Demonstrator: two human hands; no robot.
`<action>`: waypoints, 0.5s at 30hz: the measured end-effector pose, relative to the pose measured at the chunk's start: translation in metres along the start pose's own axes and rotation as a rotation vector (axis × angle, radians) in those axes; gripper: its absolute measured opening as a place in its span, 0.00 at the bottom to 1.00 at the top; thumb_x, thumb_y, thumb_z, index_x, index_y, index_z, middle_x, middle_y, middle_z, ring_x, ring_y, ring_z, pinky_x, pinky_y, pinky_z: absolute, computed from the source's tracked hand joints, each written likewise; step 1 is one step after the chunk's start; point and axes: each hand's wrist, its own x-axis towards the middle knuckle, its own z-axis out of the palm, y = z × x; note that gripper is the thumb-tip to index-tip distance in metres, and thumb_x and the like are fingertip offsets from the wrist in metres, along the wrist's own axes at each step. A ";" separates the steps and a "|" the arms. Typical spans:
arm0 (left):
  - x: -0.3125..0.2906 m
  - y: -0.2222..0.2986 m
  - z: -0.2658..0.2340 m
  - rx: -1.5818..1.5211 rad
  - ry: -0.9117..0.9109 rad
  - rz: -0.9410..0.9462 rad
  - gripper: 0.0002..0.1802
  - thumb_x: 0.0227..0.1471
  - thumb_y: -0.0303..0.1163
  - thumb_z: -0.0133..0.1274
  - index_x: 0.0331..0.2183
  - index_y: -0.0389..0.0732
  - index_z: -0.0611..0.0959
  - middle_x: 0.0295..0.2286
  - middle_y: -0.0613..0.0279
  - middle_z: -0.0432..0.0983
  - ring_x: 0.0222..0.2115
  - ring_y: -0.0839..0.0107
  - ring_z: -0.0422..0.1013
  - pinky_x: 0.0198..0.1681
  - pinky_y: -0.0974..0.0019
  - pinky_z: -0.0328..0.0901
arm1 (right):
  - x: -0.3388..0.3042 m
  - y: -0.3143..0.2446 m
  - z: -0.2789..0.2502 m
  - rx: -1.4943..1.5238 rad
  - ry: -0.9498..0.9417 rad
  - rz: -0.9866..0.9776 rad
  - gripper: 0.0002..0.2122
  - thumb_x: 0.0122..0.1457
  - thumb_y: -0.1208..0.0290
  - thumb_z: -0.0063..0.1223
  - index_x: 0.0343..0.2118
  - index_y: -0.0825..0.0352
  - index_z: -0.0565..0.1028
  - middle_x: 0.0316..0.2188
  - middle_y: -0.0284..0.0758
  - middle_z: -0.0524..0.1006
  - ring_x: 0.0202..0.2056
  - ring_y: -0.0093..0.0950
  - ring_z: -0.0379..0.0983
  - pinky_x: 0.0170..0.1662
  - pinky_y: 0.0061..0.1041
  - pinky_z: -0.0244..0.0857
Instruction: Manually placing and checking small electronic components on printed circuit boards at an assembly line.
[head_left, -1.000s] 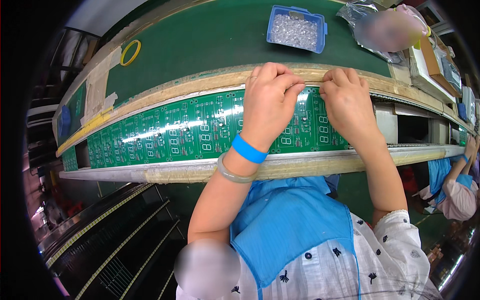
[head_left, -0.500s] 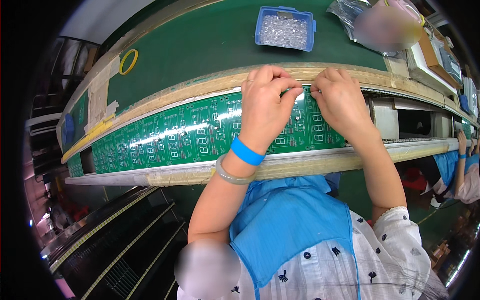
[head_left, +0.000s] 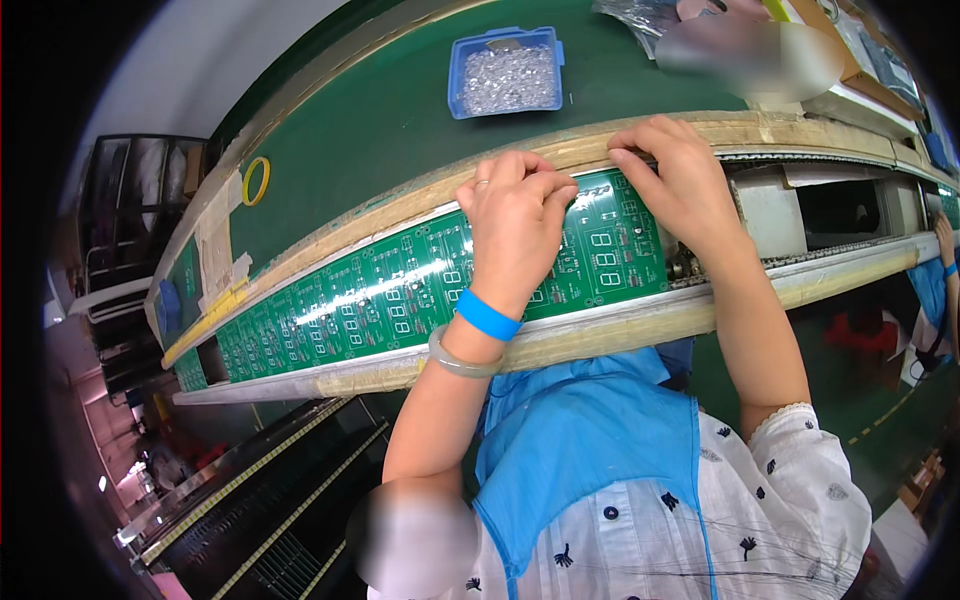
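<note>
A long row of green circuit boards [head_left: 375,297] with white digit outlines lies in the rail channel before me. My left hand [head_left: 520,220], wearing a ring, a blue wristband and a pale bangle, is over the boards. Its thumb and forefinger are pinched together close to the board's far edge; anything between them is too small to make out. My right hand [head_left: 680,185] hangs over the far rail, beyond the end board. The thumb and forefinger are curled close together there, and whatever they may hold cannot be made out.
A blue bin [head_left: 507,75] of small clear parts stands on the green bench [head_left: 360,125]. A yellow tape ring [head_left: 256,181] lies at left. Wooden rails [head_left: 420,190] border the boards. Plastic bags and cartons sit far right, where another person's hand [head_left: 944,238] shows.
My right hand has lifted off the board's far edge toward the far rail. My left hand stays pinched over the boards. The whole view has shifted, with the bin now farther left.
</note>
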 end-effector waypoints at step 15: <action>0.001 0.002 0.006 0.155 0.046 0.131 0.03 0.45 0.30 0.64 0.26 0.44 0.87 0.32 0.69 0.76 0.39 0.66 0.69 0.43 0.60 0.53 | -0.002 0.002 -0.001 0.028 0.024 0.011 0.09 0.58 0.67 0.54 0.33 0.66 0.80 0.33 0.39 0.78 0.41 0.42 0.73 0.45 0.41 0.66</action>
